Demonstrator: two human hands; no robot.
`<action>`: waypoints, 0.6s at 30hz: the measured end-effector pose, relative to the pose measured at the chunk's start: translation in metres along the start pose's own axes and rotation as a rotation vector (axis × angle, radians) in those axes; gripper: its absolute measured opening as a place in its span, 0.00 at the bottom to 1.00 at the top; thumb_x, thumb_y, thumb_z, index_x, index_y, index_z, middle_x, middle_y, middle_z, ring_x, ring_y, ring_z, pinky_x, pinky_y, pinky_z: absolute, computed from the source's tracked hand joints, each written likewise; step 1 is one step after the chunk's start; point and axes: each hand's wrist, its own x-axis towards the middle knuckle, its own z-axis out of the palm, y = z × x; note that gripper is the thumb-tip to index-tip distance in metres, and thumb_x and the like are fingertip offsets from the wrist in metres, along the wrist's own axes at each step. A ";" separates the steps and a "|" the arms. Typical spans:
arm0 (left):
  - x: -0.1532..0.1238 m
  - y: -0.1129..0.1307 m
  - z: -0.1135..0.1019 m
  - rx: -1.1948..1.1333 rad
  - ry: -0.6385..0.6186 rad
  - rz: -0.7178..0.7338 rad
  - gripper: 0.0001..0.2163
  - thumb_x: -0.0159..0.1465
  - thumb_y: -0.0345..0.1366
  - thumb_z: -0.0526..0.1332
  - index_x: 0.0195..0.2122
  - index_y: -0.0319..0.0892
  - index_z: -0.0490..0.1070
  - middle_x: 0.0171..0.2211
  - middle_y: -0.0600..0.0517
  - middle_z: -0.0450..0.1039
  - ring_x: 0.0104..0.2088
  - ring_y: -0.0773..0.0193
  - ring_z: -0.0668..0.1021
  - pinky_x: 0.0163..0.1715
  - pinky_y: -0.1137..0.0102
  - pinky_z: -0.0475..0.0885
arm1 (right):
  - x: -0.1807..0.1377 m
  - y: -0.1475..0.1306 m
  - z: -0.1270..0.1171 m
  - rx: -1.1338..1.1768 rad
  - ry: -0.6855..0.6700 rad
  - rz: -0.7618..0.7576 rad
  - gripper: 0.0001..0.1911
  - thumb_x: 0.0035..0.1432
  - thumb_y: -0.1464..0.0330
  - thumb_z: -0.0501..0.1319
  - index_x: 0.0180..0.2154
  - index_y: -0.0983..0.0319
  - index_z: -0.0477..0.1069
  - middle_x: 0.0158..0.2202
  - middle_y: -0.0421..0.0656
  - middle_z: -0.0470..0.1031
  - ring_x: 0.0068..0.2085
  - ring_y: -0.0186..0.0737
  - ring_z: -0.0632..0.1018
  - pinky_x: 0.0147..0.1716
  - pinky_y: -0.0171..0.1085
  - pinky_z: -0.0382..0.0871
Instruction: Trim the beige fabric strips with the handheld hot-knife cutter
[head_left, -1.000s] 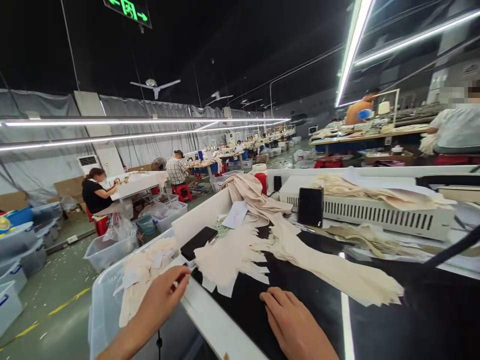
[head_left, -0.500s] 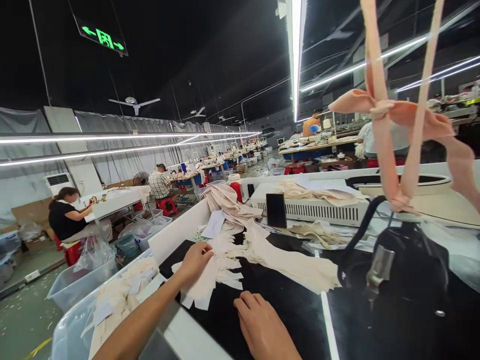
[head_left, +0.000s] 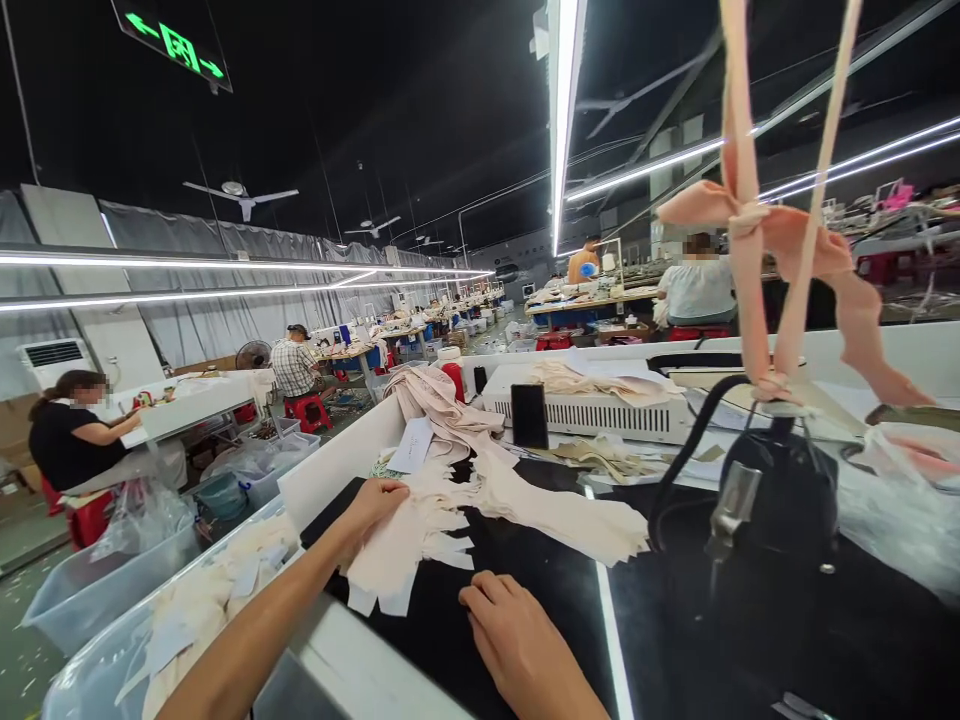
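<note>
Over a pile of cut cream fabric pieces (head_left: 390, 555), at the left of the black tabletop, is my left hand (head_left: 375, 508). Its thumb and fingers are pinched together on a top piece. The pile's ends fan out in strips toward me. My right hand (head_left: 517, 630) lies on the black surface just right of the pile, fingers loosely bent and slightly apart, holding nothing. A second stack of cream fabric pieces (head_left: 559, 508) spreads beyond, to the right. Behind the left hand lie a white paper slip (head_left: 412, 444) and a bunched pinkish cloth (head_left: 442, 410).
A black iron-like tool (head_left: 784, 490) stands at the right, with peach fabric ties (head_left: 742, 270) hanging above it. Behind are a dark phone (head_left: 529, 415) and a vented white box (head_left: 600, 412). A plastic tub (head_left: 82, 690) of fabric sits at lower left. Co-workers sit farther off.
The view has turned slightly to the right, so things appear shifted left. My left hand stays pinched at the cream pile; my right hand has barely moved.
</note>
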 end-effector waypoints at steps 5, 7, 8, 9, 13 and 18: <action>0.004 -0.003 0.009 -0.078 -0.025 -0.020 0.16 0.74 0.43 0.66 0.58 0.39 0.73 0.56 0.45 0.75 0.51 0.51 0.80 0.50 0.55 0.80 | 0.000 0.004 -0.009 0.023 -0.047 0.004 0.15 0.66 0.81 0.56 0.41 0.58 0.75 0.41 0.44 0.79 0.39 0.45 0.80 0.38 0.41 0.74; 0.005 -0.001 0.012 -0.098 -0.031 -0.007 0.17 0.74 0.43 0.65 0.58 0.40 0.73 0.56 0.45 0.74 0.51 0.51 0.80 0.50 0.54 0.80 | 0.001 0.005 -0.012 0.025 -0.066 0.003 0.14 0.67 0.80 0.56 0.41 0.58 0.75 0.41 0.44 0.79 0.39 0.45 0.81 0.39 0.41 0.75; 0.005 0.000 0.014 -0.102 -0.033 0.005 0.17 0.74 0.43 0.65 0.58 0.39 0.73 0.56 0.45 0.74 0.51 0.52 0.80 0.50 0.54 0.80 | 0.001 0.006 -0.013 0.025 -0.073 0.004 0.14 0.67 0.80 0.56 0.42 0.58 0.75 0.41 0.44 0.80 0.40 0.45 0.81 0.40 0.41 0.75; 0.005 0.002 0.014 -0.100 -0.035 0.021 0.17 0.74 0.43 0.66 0.58 0.39 0.73 0.56 0.45 0.74 0.51 0.52 0.80 0.50 0.54 0.80 | 0.001 0.006 -0.013 0.025 -0.079 0.006 0.14 0.67 0.80 0.56 0.42 0.58 0.75 0.41 0.44 0.80 0.40 0.45 0.81 0.40 0.41 0.76; -0.001 0.006 0.013 -0.045 -0.033 0.094 0.16 0.74 0.42 0.66 0.58 0.40 0.73 0.56 0.45 0.74 0.52 0.51 0.80 0.51 0.54 0.80 | 0.001 0.008 -0.015 0.039 -0.090 0.021 0.14 0.67 0.80 0.55 0.42 0.58 0.76 0.42 0.45 0.80 0.40 0.46 0.81 0.41 0.43 0.77; -0.008 0.010 0.014 0.042 0.011 0.141 0.15 0.74 0.42 0.65 0.57 0.41 0.74 0.56 0.45 0.75 0.51 0.53 0.80 0.51 0.55 0.80 | 0.000 0.011 -0.015 0.089 -0.103 0.046 0.14 0.68 0.79 0.54 0.42 0.58 0.76 0.42 0.45 0.80 0.41 0.47 0.81 0.42 0.44 0.77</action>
